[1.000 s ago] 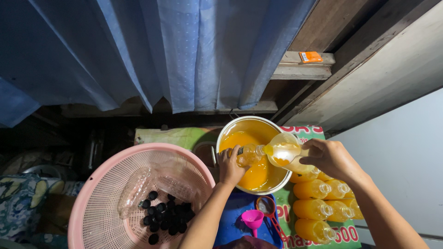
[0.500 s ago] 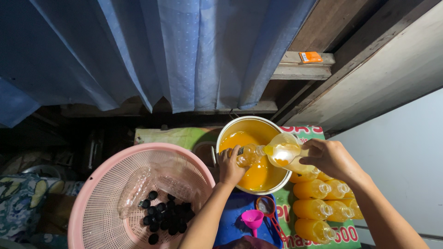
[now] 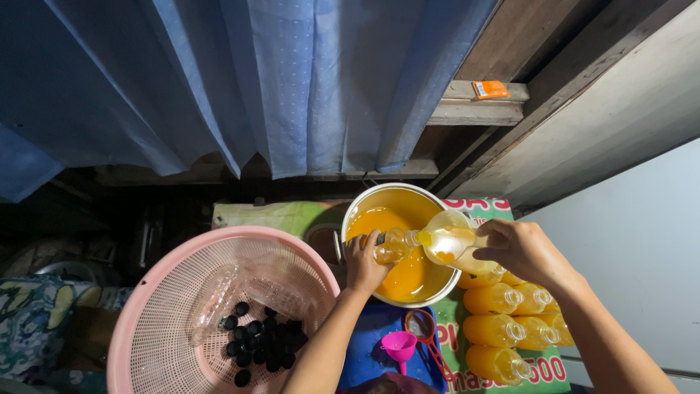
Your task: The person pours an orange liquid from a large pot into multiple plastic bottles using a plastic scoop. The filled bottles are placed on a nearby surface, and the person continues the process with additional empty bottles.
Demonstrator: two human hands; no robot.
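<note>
My left hand grips a small clear plastic bottle, held on its side over a round metal pot of orange liquid. My right hand tips a pale scoop-like container with orange liquid in it, its spout against the bottle's mouth. Both are above the pot. Several filled orange bottles lie in a row on the printed mat right of the pot, below my right hand.
A pink plastic basket at the lower left holds clear empty bottles and several black caps. A pink funnel and a small strainer lie on a blue surface. Blue curtains hang behind.
</note>
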